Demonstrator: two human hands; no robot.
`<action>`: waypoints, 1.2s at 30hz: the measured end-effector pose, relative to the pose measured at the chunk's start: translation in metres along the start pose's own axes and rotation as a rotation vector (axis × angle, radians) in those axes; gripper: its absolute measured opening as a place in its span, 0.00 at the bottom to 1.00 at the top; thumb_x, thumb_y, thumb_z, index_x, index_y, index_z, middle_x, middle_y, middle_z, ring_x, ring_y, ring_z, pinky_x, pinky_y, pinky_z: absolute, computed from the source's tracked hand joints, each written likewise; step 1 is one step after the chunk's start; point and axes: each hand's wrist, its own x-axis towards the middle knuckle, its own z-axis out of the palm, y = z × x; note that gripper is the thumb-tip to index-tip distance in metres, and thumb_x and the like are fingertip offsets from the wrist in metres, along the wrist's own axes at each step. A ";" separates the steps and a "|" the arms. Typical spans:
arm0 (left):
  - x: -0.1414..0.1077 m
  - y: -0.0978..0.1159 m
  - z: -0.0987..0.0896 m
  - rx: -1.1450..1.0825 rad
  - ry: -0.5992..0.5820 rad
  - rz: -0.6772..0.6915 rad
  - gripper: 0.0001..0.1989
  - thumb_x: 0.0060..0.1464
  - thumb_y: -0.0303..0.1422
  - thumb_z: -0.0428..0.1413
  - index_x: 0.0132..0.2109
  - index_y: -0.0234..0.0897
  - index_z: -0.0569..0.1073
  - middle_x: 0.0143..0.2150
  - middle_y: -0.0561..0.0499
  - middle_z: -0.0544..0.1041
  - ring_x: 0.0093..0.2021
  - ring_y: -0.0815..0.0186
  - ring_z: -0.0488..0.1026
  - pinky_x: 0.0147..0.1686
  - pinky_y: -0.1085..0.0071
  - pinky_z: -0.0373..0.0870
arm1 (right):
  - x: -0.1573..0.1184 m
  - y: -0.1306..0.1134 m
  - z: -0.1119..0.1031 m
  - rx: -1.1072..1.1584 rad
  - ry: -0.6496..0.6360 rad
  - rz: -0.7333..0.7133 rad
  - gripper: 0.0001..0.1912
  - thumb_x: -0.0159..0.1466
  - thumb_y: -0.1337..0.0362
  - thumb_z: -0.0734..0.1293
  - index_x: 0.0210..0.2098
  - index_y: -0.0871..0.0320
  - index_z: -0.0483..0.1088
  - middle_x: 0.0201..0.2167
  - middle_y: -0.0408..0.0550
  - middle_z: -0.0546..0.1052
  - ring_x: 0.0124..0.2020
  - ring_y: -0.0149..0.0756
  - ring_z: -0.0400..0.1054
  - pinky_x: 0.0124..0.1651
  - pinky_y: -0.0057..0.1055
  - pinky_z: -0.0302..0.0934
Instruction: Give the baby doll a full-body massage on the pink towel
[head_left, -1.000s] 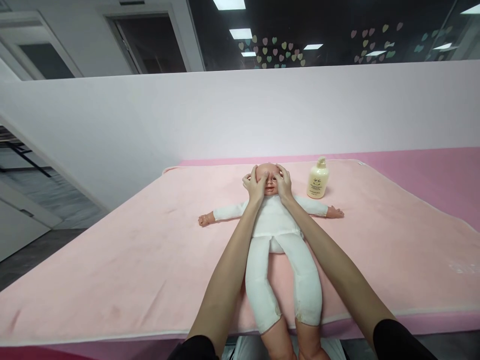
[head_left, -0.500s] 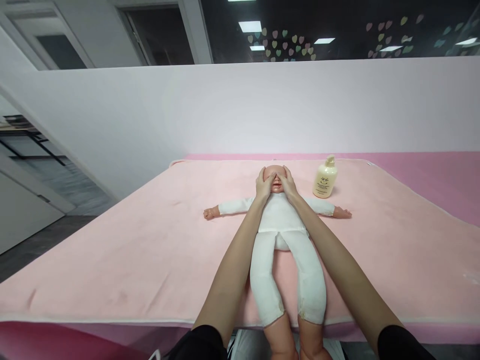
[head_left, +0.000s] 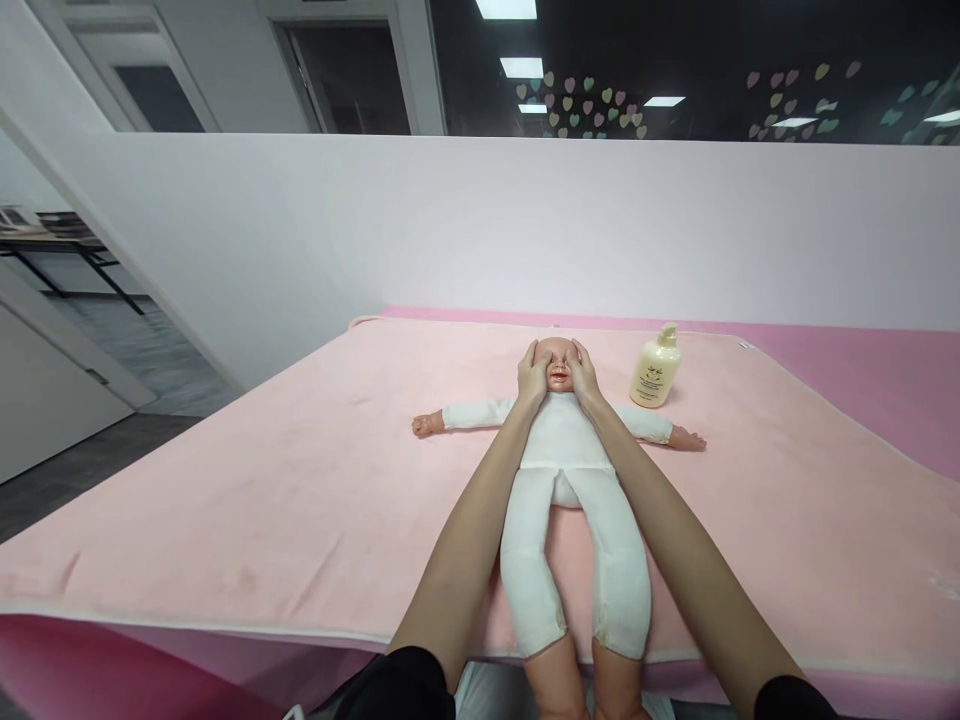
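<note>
A baby doll (head_left: pixel 562 430) with a white cloth body lies on its back, arms spread wide and legs toward me. My left hand (head_left: pixel 532 375) cups the left side of its head, the thumb on the cheek near the eye. On the opposite side my right hand (head_left: pixel 584 374) holds the head the same way, its thumb also on the face. The doll's nose and mouth show between the thumbs. Its lower legs reach past the front edge of the pink blanket (head_left: pixel 300 480).
A pale yellow pump bottle (head_left: pixel 655 370) stands upright beyond the doll's arm on the right. Behind the pink surface rises a white wall (head_left: pixel 525 220) with dark glass above. Floor and a table with dark legs (head_left: pixel 71 250) appear at the far left.
Both thumbs have slid outward from the middle of the doll's face toward its sides, uncovering the nose. The camera view has tilted slightly.
</note>
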 end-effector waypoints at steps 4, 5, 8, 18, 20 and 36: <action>0.000 0.002 0.001 -0.006 -0.004 -0.013 0.25 0.53 0.31 0.47 0.58 0.29 0.63 0.60 0.45 0.62 0.61 0.64 0.58 0.59 0.72 0.54 | 0.000 -0.001 0.000 0.023 0.021 0.013 0.22 0.59 0.61 0.56 0.52 0.57 0.63 0.58 0.48 0.63 0.59 0.33 0.55 0.61 0.35 0.48; 0.000 0.003 0.001 -0.011 -0.003 -0.019 0.25 0.53 0.30 0.46 0.58 0.29 0.63 0.60 0.45 0.62 0.61 0.64 0.58 0.59 0.73 0.54 | -0.001 -0.002 -0.001 0.029 0.032 0.018 0.22 0.58 0.62 0.55 0.52 0.58 0.64 0.58 0.48 0.63 0.59 0.32 0.54 0.62 0.35 0.47; 0.001 0.006 0.001 -0.028 0.019 -0.036 0.25 0.53 0.26 0.44 0.58 0.26 0.63 0.60 0.43 0.62 0.60 0.64 0.59 0.58 0.73 0.55 | -0.002 -0.005 -0.002 0.053 0.054 0.028 0.24 0.57 0.66 0.53 0.52 0.61 0.64 0.58 0.49 0.63 0.59 0.32 0.54 0.62 0.34 0.47; -0.006 0.004 0.000 0.108 0.041 0.037 0.25 0.51 0.39 0.53 0.55 0.33 0.65 0.58 0.41 0.65 0.58 0.58 0.61 0.57 0.66 0.56 | -0.002 -0.004 -0.006 0.193 0.067 0.038 0.25 0.53 0.59 0.63 0.48 0.63 0.67 0.55 0.52 0.67 0.56 0.39 0.60 0.60 0.36 0.52; -0.009 0.003 -0.002 0.141 0.024 0.060 0.31 0.45 0.39 0.59 0.56 0.34 0.63 0.58 0.41 0.64 0.58 0.57 0.61 0.57 0.66 0.56 | -0.003 -0.001 -0.007 0.180 0.037 0.033 0.28 0.49 0.58 0.67 0.49 0.61 0.66 0.55 0.52 0.66 0.55 0.40 0.60 0.59 0.37 0.53; -0.005 -0.002 0.001 0.099 0.076 0.006 0.20 0.56 0.31 0.44 0.55 0.34 0.65 0.58 0.45 0.65 0.58 0.62 0.61 0.57 0.69 0.55 | -0.002 0.003 -0.008 0.018 0.060 -0.008 0.19 0.56 0.59 0.60 0.46 0.56 0.67 0.52 0.48 0.69 0.52 0.35 0.62 0.57 0.37 0.53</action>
